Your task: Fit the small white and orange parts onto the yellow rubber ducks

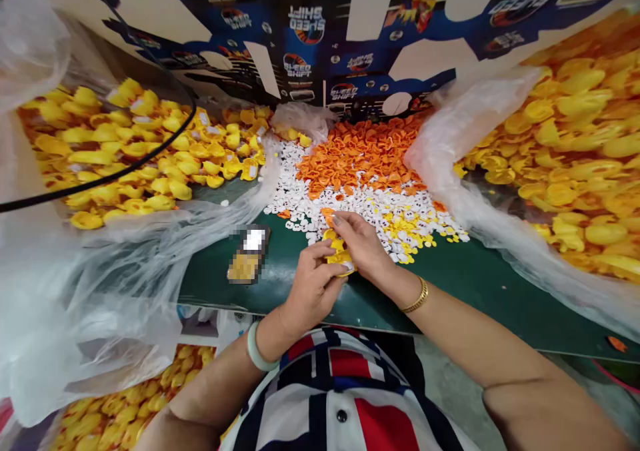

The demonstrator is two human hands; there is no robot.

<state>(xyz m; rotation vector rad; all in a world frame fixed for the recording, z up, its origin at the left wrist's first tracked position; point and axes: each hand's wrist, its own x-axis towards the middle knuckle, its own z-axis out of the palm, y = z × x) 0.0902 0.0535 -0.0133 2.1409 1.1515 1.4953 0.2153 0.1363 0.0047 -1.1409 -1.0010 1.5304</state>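
My left hand [313, 284] is closed on a yellow plastic shell [338, 250], thumb and fingers at its edges. A small orange plastic piece [327, 215] is pinched between thumb and fingers of my right hand [367, 246], just above the shell. The palm side of the right hand lies against the shell's right side. Beyond my hands spreads a pile of white pieces with dark marks [300, 201], mixed at the right with small yellow pieces [410, 228]. Behind them is a heap of orange pieces [365, 151]. Part of the shell is hidden by my fingers.
Yellow shells [135, 144] heap up at the left and more yellow shells [575, 144] at the right, both beside clear plastic sheeting [465, 118]. A blurred-out phone-like object [247, 258] lies on the green table [475, 298]. Printed cardboard [305, 44] stands behind.
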